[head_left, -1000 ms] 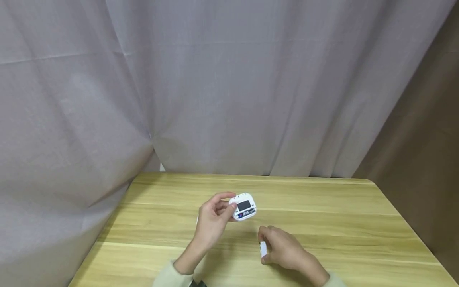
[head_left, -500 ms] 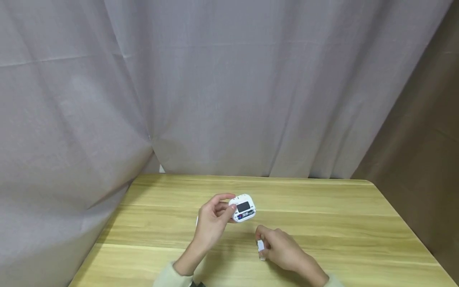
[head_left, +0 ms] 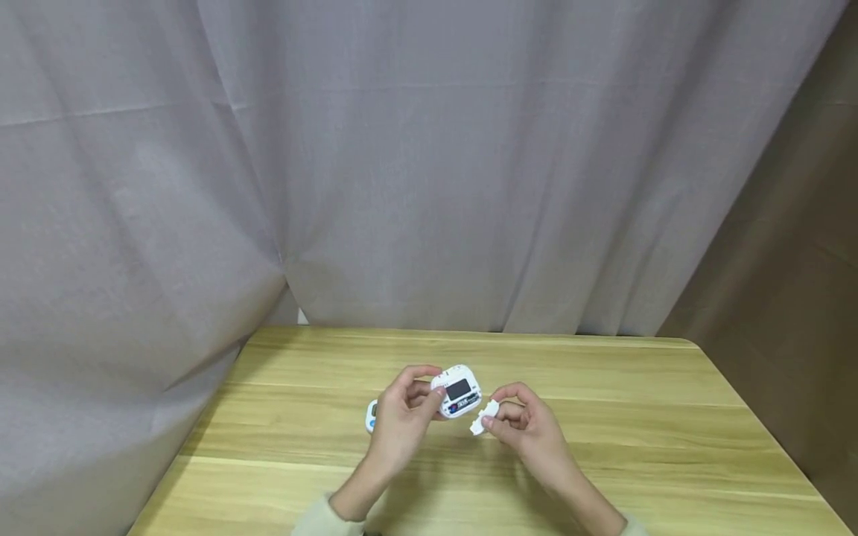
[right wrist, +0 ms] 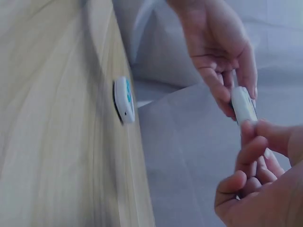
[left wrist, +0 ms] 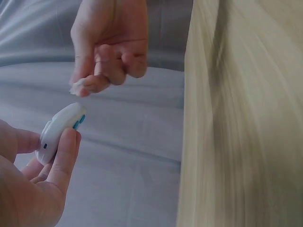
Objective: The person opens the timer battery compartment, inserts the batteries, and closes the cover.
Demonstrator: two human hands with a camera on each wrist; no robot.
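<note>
My left hand [head_left: 397,420] holds a small white digital timer [head_left: 459,388] raised above the table, its back facing up. In that back, the battery compartment is uncovered and a dark blue battery [head_left: 464,403] lies in it. Blue buttons [left wrist: 79,121] show on the timer's other face in the left wrist view. Between thumb and fingers, my right hand [head_left: 536,435] pinches a white battery cover [head_left: 484,418] just right of the timer. Fingers largely hide the cover in both wrist views.
A second white timer [right wrist: 124,99] with blue buttons lies on the wooden table [head_left: 637,432], partly hidden behind my left hand in the head view. Grey curtain [head_left: 429,186] hangs behind the table's far edge.
My right hand has risen toward the timer, turning the battery cover so its flat side shows. My left hand has shifted slightly, and more of the second timer is visible.
</note>
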